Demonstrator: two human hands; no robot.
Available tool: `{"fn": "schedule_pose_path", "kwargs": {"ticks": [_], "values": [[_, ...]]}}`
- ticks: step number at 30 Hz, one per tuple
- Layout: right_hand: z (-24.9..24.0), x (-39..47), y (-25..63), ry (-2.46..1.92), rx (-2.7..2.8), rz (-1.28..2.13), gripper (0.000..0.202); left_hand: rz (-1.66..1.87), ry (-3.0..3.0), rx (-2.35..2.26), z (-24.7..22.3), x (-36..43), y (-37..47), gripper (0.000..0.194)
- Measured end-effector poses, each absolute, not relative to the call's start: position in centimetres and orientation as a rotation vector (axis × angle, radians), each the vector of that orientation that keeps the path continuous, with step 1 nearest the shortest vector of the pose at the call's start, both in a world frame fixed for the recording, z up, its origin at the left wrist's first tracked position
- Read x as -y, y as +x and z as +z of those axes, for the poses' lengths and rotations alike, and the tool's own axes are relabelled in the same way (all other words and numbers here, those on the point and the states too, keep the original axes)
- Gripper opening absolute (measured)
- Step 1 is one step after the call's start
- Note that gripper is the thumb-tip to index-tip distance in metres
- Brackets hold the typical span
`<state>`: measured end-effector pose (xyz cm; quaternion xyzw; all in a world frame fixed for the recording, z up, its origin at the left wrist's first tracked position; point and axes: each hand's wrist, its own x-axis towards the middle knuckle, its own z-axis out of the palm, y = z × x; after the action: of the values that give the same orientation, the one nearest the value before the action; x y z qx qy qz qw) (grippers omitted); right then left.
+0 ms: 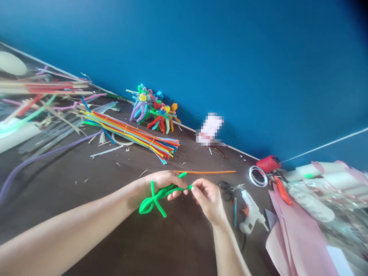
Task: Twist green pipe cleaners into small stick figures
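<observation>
Above the dark table, my left hand [165, 183] is closed around a green pipe cleaner figure [155, 198]. The figure has a looped end with two short arms sticking out, and it hangs toward my left wrist. My right hand [207, 197] pinches the tip of one green leg between thumb and fingertips, to the right of my left hand. Another green end pokes up past my left thumb. Part of the figure is hidden by my left fingers. Just beyond both hands a single orange pipe cleaner [207, 171] lies on the table.
A bundle of coloured pipe cleaners [135, 132] and several finished pipe cleaner figures [156, 109] sit near the blue wall. Scissors [227, 189], a white glue gun [251, 212], a tape roll [258, 176] and pink paper [299, 234] lie on the right. Sticks [43, 87] clutter the left.
</observation>
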<state>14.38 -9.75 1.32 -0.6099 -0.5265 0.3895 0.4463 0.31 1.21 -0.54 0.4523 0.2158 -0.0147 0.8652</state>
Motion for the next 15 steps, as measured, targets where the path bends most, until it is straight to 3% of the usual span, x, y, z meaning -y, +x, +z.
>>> {"fn": "schedule_pose_path", "kwargs": {"ticks": [15], "values": [[1.63,9.98,14.19,-1.466,1.564,0.776,0.012,-0.125,0.696,-0.329,-1.47,-1.17,0.44,0.017]]}}
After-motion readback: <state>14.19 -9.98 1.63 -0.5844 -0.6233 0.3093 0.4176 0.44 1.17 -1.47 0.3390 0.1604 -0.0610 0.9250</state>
